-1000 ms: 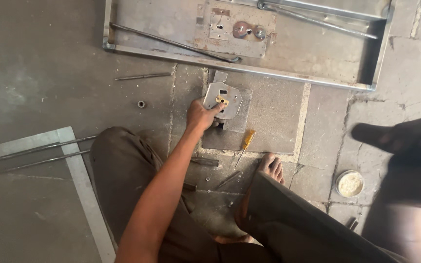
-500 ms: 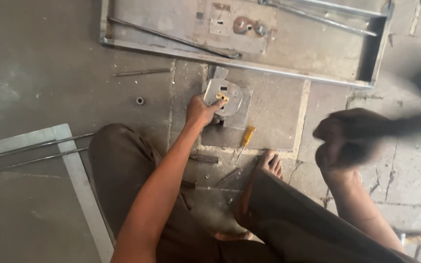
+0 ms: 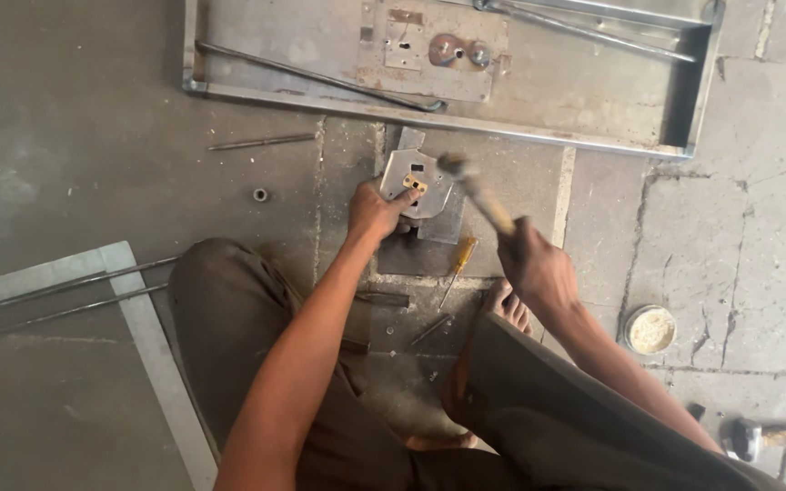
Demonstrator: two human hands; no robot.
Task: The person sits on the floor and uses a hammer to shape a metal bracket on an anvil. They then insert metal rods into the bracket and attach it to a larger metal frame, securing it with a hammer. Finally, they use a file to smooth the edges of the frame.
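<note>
My left hand (image 3: 377, 211) pins the small metal lock plate (image 3: 414, 182) flat on the stone floor (image 3: 65, 145), fingers closed on its near edge, fingertips right by the brass piece (image 3: 415, 185) at its middle. My right hand (image 3: 539, 268) is wrapped tight round the wooden handle of a hammer (image 3: 477, 189), its head hovering just over the plate, blurred.

Risks, as I judge them: the hammer head sits so close to my left fingertips that a slightly off strike would catch them. The plate rests partly on another steel piece, so a blow could make it skip or tilt out of my grip. My bare foot (image 3: 508, 305) is near, beside the yellow-handled screwdriver (image 3: 459, 257); a glancing hit could send the plate or tool that way.

Packages, labels, signs: no label or sign that I can see. Only container: a small round tin (image 3: 650, 329) with pale contents, on the floor to my right, well apart. The big steel door frame (image 3: 448, 109) lies along the far edge of view; a second hammer (image 3: 757, 438) lies at the lower right corner.
</note>
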